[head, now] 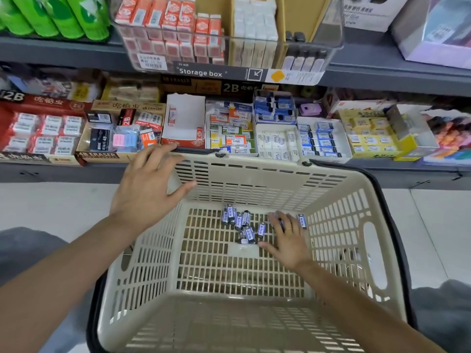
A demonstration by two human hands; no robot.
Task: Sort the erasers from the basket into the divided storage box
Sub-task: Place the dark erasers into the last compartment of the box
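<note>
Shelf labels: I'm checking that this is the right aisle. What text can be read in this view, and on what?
"Storage box": dark label strip on the clear divided storage box.
"2B": dark carton behind the lower shelf.
"2B": red carton at far left.
"4B ERASER": brown carton front.
"4B": black pack in that carton.
Wrappers of the erasers in the basket, price tags and other packets: too small or blurred.

L hand (150, 184) on basket (254, 179) rim | R hand (286, 238) flat among erasers (242, 225) | storage box (229, 34) on shelf above
</note>
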